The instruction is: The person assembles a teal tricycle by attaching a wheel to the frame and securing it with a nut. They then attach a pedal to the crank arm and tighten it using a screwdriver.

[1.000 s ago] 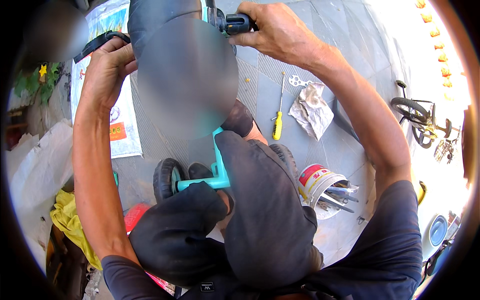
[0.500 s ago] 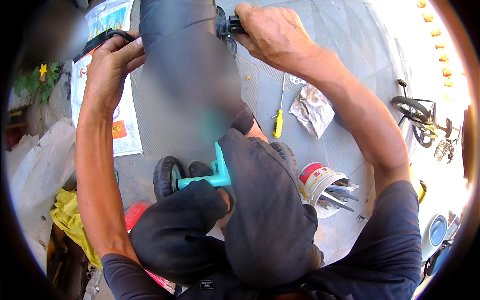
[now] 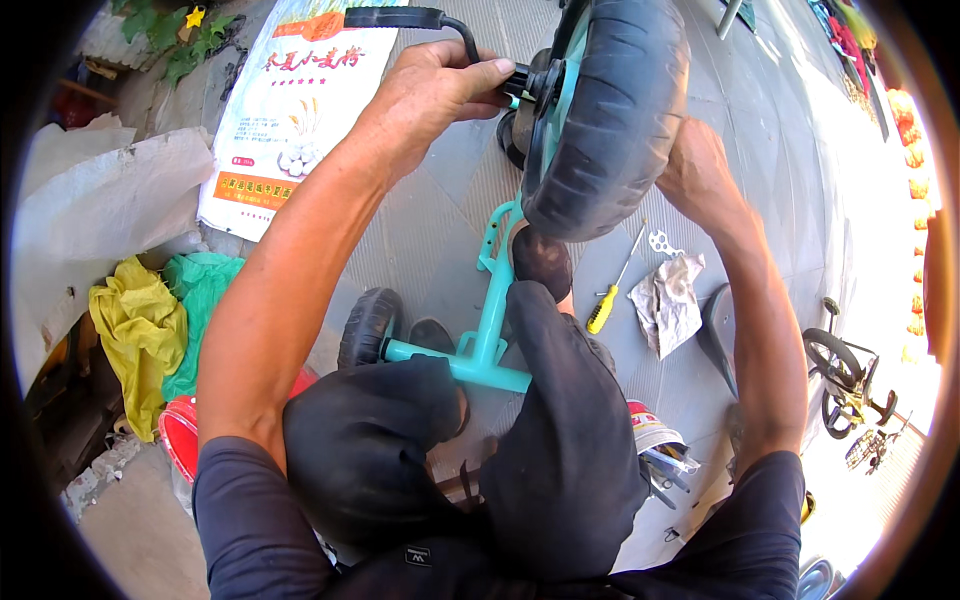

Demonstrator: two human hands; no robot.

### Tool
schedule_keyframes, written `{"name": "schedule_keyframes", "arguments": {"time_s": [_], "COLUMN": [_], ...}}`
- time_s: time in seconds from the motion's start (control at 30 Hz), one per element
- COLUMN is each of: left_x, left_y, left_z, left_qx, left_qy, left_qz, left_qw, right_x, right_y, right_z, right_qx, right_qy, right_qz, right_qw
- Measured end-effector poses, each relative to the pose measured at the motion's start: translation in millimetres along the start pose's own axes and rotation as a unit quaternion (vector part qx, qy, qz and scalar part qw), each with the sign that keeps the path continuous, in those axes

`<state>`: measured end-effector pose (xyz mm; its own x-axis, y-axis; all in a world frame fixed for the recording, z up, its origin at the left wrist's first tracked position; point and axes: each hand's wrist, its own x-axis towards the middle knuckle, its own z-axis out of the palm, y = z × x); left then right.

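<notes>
A small tricycle with a turquoise frame (image 3: 492, 320) stands between my knees, its big black front wheel (image 3: 625, 120) raised before me. My left hand (image 3: 435, 95) is closed, thumb and fingers pinching the bent black crank (image 3: 465, 42) beside the wheel's hub. A flat black pedal (image 3: 395, 17) sticks out leftward from that crank. On the wheel's right side is my right hand (image 3: 705, 165), close against the tyre; the wheel hides its fingers and whatever they touch. A smaller rear wheel (image 3: 369, 328) rests on the floor by my left knee.
Right of the tricycle lie a yellow-handled screwdriver (image 3: 602, 310), a flat metal spanner (image 3: 662, 243) and a crumpled cloth or paper (image 3: 668, 305). A tub of tools (image 3: 655, 435) stands by my right knee. A printed sack (image 3: 250, 150), yellow bag (image 3: 140, 335) and red bucket (image 3: 178, 435) are leftward.
The view has shifted, and the front wheel now shows farther right and turned. My right hand, earlier gripping a black part at the hub, is now partly behind the tyre. My left stays at the crank.
</notes>
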<state>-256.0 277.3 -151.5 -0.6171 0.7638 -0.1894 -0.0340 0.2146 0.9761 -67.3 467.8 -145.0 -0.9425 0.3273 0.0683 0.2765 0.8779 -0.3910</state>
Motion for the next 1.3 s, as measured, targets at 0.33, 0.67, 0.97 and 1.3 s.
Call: {"name": "schedule_keyframes", "arguments": {"time_s": [0.33, 0.67, 0.97, 1.3], "left_x": [15, 17, 26, 27], "left_y": [11, 4, -1, -18], "left_z": [-7, -6, 6, 4], "left_qx": [0.046, 0.057, 0.017, -0.129], "left_qy": [-0.025, -0.009, -0.007, -0.081], "left_qz": [0.009, -0.037, -0.021, -0.054], "left_qw": [0.999, 0.998, 1.0, 0.987], "right_x": [3, 7, 10, -10], "right_y": [-6, -5, 16, 5], "right_z": [-8, 5, 8, 1], "right_qx": [-0.022, 0.0, 0.033, 0.024], "right_qy": [-0.045, -0.059, -0.035, 0.042], "right_qz": [0.01, 0.028, 0.04, 0.036], "right_qw": [0.999, 0.998, 0.998, 0.998]}}
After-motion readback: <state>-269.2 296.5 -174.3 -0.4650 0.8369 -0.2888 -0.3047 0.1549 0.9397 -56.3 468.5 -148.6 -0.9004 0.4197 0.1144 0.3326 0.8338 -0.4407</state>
